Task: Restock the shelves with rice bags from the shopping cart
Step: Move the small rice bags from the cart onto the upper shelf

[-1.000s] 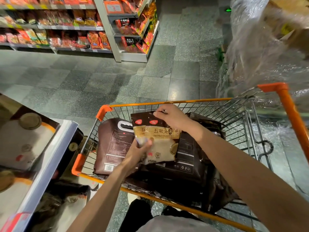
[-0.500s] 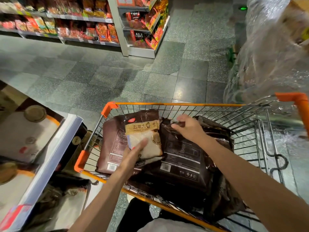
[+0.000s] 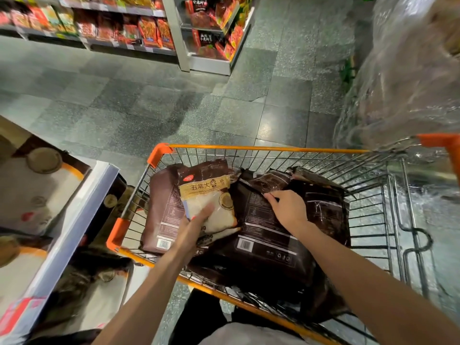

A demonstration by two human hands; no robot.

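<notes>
A wire shopping cart [image 3: 261, 148] with orange trim stands below me and holds several dark brown rice bags. A small rice bag [image 3: 206, 192] with a clear window and gold label stands tilted at the cart's left, and my left hand [image 3: 196, 224] grips its lower edge. My right hand [image 3: 286, 207] rests on the big dark bag [image 3: 268, 235] in the middle, its fingertips pinching the bag's upper edge. Another brown bag [image 3: 159, 215] lies flat against the cart's left wall.
A shelf [image 3: 72, 227] with rice bags lying on it runs along the left, close to the cart. Plastic-wrapped goods [image 3: 408, 70] stand on the right. Shelves of red snack packs [image 3: 129, 26] line the far side of the grey tiled aisle.
My right hand let go of the small bag's top and moved right onto the big dark bag. My left hand keeps hold of the small bag, shifted left.
</notes>
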